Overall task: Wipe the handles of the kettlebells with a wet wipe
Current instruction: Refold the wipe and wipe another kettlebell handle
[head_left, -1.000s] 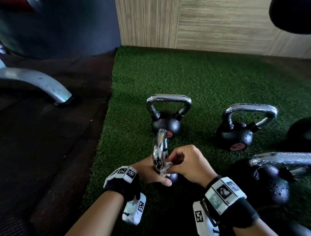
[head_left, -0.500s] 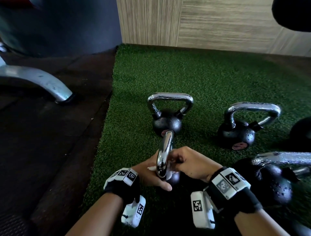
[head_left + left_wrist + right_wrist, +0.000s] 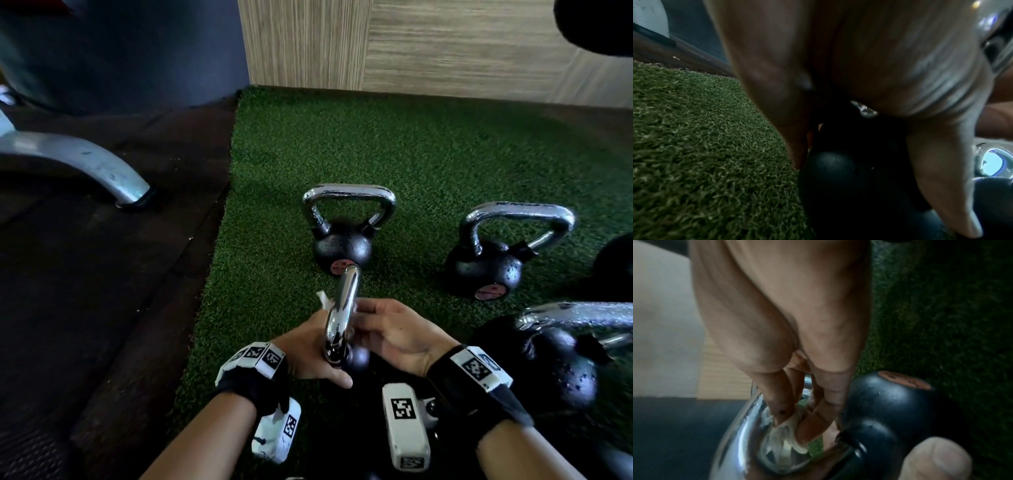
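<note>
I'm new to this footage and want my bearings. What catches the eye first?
Near the bottom middle, both hands work on a small kettlebell's shiny handle: the right hand pinches a white wipe against it, while the left hand holds the kettlebell. Behind, two more kettlebells stand on green turf.

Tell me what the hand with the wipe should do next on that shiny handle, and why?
Probably slide the wet wipe further along the chrome handle. The right hand pinches the wipe against the handle's inner side, while the left hand steadies the small kettlebell near its base. Much of the loop beyond the fingers still looks unwiped, though I can't be sure.
</note>
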Demonstrator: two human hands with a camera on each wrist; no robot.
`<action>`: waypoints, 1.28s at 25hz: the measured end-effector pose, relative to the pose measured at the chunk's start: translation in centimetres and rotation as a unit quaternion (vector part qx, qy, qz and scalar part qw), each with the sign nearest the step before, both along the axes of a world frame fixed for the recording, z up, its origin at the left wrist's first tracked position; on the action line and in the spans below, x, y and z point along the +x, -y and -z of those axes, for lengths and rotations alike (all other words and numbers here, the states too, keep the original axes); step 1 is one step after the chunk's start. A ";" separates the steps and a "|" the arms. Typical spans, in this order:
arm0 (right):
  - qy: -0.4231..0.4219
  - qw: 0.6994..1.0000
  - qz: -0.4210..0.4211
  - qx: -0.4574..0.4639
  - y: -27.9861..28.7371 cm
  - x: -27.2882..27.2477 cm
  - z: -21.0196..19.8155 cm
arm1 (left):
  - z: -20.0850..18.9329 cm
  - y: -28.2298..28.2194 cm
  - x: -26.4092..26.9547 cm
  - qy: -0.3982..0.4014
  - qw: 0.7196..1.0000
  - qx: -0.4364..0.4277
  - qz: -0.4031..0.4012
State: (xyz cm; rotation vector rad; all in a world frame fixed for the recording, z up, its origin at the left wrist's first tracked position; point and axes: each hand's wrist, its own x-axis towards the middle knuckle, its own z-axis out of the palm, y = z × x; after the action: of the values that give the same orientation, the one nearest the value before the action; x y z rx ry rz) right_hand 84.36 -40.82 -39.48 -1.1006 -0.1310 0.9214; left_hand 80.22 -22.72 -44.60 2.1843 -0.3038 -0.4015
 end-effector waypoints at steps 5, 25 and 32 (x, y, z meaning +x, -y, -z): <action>-0.027 1.000 0.001 0.000 0.1 -0.3 -0.2 | -0.1 0.1 0.0 0.028 1.000 -0.009 0.011; 0.361 0.828 0.274 -0.330 -1.0 0.9 1.0 | -1.0 0.6 -0.6 0.064 0.997 -0.044 -0.005; 0.345 0.811 0.282 -0.380 -1.5 1.0 0.7 | -1.1 0.7 -1.0 0.039 0.998 -0.042 -0.025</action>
State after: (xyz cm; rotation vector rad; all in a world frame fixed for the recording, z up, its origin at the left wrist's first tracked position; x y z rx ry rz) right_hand 85.32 -39.36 -40.22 -2.0564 -0.0131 -0.0504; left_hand 79.22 -23.38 -43.48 2.1233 -0.3039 -0.2706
